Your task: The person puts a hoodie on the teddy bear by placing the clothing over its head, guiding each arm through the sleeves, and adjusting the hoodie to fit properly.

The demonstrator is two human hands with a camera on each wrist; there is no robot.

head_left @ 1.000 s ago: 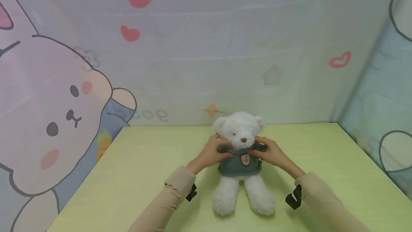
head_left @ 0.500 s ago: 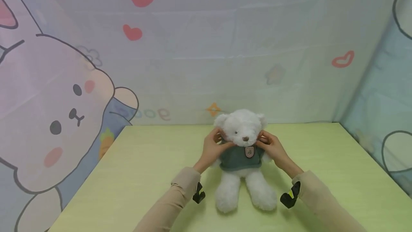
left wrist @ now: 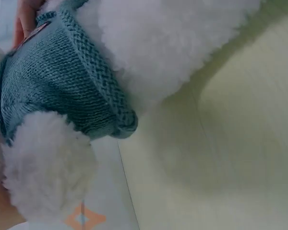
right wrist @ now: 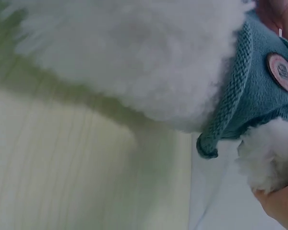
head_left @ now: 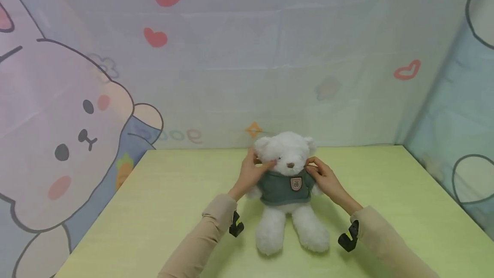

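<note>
A white plush teddy bear [head_left: 288, 146] sits upright on the table, facing me, in a green knitted sweater [head_left: 278, 193] with a pink shield badge [head_left: 296, 183]. My left hand [head_left: 248, 176] holds the side of its head, thumb on the cheek and fingers partly hidden behind. On the other side my right hand [head_left: 327, 182] pinches the sweater near the neck. Both wrist views look up from the legs. A furry paw [left wrist: 50, 165] sticks out of the sleeve in the left wrist view, and another paw [right wrist: 269, 155] shows in the right one.
The yellow-green table [head_left: 185, 192] ends behind the bear at a printed cloth backdrop [head_left: 231, 55] with hearts and a large cartoon rabbit [head_left: 77, 140]. Black devices hang at both wrists, including a black clip [head_left: 349, 237] under the right sleeve.
Both hands have moved up from the sweater's front and collar to the sides of the head and neck. The collar now lies flatter and the badge shows fully. The bear stays seated.
</note>
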